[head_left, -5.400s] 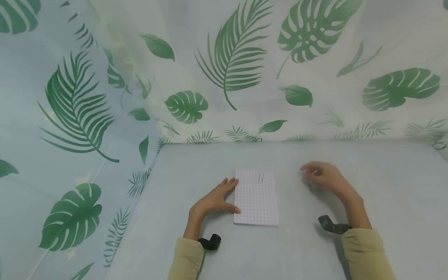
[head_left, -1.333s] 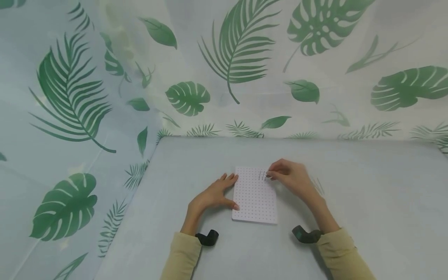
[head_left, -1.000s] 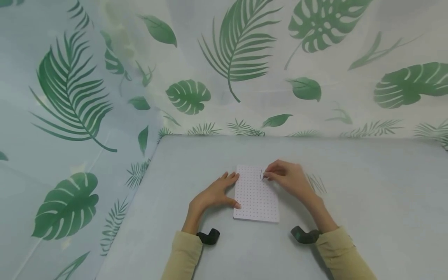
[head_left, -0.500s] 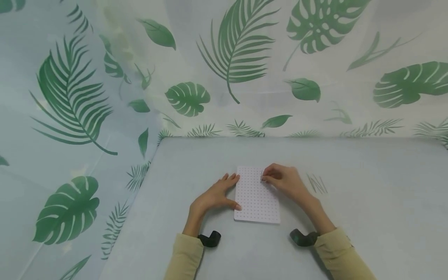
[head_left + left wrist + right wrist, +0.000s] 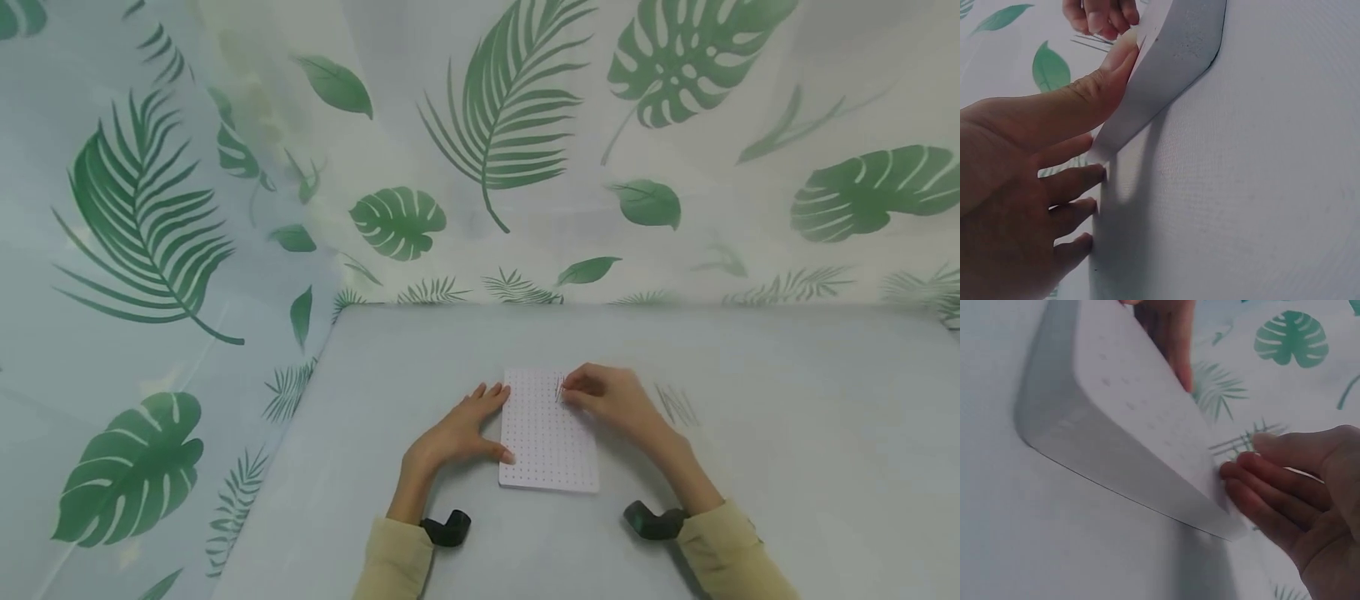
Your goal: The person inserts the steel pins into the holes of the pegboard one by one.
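A white board (image 5: 540,450) with a grid of small holes lies on the table. Thin dark pins (image 5: 558,388) stand upright near its upper right corner. My right hand (image 5: 618,404) reaches over the board's right edge, thumb and fingertips pinching a thin pin beside the others. The right wrist view shows the thumb tip overlapping those pins (image 5: 1225,449); the fingers hide part of them. Along the board's left edge my left hand (image 5: 457,429) is spread, its straight fingers at the upper part and its thumb (image 5: 1119,59) resting on the edge lower down.
Several loose thin pins (image 5: 677,404) lie on the pale table (image 5: 810,400) to the right, just beyond the right wrist. A leaf-printed curtain (image 5: 637,83) hangs behind the table and at the left. Each wrist carries a black camera (image 5: 652,522).
Some five seconds ago the right hand was off to the board's right; now it is at the pins. Over the last second it shifted slightly left. The left hand stays at the board's edge.
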Action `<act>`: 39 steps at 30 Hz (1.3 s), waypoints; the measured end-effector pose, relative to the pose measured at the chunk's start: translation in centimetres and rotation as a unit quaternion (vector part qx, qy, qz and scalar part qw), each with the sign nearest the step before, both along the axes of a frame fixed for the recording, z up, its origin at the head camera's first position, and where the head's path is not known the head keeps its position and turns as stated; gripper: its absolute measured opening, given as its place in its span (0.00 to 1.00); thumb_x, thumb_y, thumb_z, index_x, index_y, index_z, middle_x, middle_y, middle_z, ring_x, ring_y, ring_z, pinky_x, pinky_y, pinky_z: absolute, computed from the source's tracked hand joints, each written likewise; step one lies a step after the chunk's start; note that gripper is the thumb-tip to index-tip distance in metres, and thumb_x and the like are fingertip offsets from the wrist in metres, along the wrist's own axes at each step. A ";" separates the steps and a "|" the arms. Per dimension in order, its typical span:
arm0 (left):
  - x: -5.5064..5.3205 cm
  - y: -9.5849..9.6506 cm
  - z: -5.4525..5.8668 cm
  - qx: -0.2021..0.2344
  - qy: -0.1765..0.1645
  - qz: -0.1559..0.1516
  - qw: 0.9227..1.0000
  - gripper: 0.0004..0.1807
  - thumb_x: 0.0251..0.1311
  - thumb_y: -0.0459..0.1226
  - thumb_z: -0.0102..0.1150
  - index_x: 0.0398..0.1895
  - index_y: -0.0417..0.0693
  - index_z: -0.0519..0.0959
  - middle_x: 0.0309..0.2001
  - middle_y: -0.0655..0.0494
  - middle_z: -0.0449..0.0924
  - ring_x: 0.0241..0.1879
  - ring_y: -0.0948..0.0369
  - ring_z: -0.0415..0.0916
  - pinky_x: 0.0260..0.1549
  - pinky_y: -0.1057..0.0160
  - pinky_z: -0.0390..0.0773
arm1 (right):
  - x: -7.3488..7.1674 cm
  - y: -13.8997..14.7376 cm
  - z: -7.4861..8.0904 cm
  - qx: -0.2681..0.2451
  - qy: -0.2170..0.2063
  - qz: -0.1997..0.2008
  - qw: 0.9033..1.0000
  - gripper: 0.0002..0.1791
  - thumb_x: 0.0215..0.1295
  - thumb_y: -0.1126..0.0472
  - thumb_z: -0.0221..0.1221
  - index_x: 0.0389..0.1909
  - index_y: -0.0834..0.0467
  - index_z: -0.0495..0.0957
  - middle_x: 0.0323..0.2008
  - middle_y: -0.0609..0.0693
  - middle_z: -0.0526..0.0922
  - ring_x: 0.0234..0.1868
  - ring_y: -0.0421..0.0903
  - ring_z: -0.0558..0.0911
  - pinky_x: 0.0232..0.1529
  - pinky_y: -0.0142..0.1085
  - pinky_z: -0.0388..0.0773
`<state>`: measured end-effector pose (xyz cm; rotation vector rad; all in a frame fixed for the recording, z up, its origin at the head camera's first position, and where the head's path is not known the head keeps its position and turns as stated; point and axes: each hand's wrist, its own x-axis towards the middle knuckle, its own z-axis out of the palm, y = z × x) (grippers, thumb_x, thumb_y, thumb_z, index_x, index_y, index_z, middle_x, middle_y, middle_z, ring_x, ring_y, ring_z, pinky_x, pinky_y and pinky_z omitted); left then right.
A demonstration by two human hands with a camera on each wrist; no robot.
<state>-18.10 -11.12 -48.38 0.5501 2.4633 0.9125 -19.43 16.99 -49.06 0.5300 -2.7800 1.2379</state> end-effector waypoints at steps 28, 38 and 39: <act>0.4 -0.1 0.2 0.017 0.006 0.010 1.000 0.57 0.51 0.44 0.79 0.82 0.49 0.56 0.83 0.52 0.49 0.83 0.48 0.37 0.80 0.40 0.46 | -0.6 12.1 2.8 0.090 -0.101 -0.046 0.990 0.14 0.66 0.66 0.62 0.52 0.62 0.83 0.43 0.59 0.86 0.44 0.55 0.83 0.36 0.38 0.80; 0.7 0.2 0.0 0.014 0.004 0.008 1.000 0.57 0.51 0.45 0.79 0.82 0.48 0.56 0.83 0.50 0.49 0.83 0.47 0.38 0.79 0.38 0.46 | 0.3 13.4 1.2 0.060 -0.141 -0.019 0.988 0.25 0.63 0.61 0.69 0.62 0.60 0.80 0.59 0.67 0.81 0.60 0.67 0.79 0.60 0.62 0.76; 0.7 0.2 0.0 0.014 0.005 0.007 1.000 0.57 0.51 0.45 0.79 0.82 0.48 0.56 0.83 0.50 0.49 0.83 0.46 0.38 0.79 0.38 0.47 | 0.3 13.4 1.2 0.062 -0.145 -0.019 0.987 0.26 0.62 0.61 0.70 0.62 0.60 0.80 0.60 0.68 0.80 0.61 0.68 0.78 0.61 0.63 0.75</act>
